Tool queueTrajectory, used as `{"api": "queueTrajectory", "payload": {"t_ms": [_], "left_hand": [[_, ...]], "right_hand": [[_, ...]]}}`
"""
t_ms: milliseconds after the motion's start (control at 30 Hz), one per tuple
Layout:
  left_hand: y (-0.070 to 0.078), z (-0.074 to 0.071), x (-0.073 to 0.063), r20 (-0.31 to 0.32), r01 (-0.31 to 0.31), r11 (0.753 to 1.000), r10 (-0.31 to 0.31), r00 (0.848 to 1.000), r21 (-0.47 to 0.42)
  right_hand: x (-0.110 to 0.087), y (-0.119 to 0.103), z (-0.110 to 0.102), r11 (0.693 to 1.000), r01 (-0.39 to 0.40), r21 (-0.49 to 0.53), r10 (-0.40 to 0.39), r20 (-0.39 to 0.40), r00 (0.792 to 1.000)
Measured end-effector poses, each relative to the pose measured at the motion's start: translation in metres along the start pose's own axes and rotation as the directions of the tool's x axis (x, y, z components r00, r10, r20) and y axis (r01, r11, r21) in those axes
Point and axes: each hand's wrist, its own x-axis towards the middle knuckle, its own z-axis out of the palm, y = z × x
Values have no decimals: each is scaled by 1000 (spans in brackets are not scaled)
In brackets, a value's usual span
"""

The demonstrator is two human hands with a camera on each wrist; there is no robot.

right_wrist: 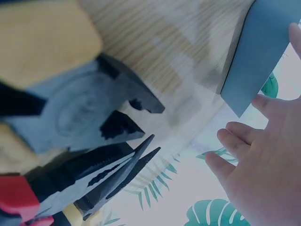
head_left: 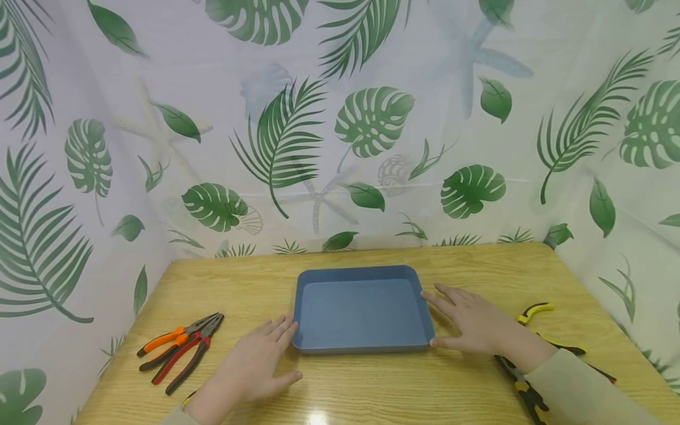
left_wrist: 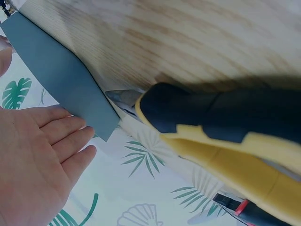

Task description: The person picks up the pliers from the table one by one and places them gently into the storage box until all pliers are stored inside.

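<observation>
A shallow blue-grey tray (head_left: 363,349) lies on the wooden table with nothing inside. At its left side is my left hand (head_left: 255,360), fingers extended and the fingertips touching the tray's left wall. My right hand (head_left: 473,321) is at the opposite side, its fingers spread and the fingertips at the right wall. In the left wrist view, yellow-and-black pliers (left_wrist: 202,122) lie close beside the left hand, mostly hidden by the forearm in the head view. The right wrist view shows pliers with a broad toothed head (right_wrist: 84,99) and needle-nose pliers (right_wrist: 99,179) near the right hand.
Orange-handled pliers (head_left: 170,342) and red-handled pliers (head_left: 191,354) lie together at the table's left. Yellow-handled pliers (head_left: 531,310) and others lie at the right, partly under the right forearm. A leaf-patterned cloth (head_left: 372,195) hangs behind the wooden table (head_left: 249,277).
</observation>
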Motion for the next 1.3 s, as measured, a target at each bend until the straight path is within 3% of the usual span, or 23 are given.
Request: {"api": "queueTrajectory", "payload": {"t_ms": [633,1000,1300], "left_hand": [[-1,2,-3,-18,-6,1000,6,1000,-25],[-4,2,-2,-31,-7,1000,7,999,1],[-3,0,-3,-30,-5,1000,5,1000,-10]], "right_hand": [[0,-3,-5,1000,10,-12,-9,29,1000],[3,-3,-4,998,-13,-53,10,-52,999],[11,-2,2,994,-44,-100,37,-66,997]]}}
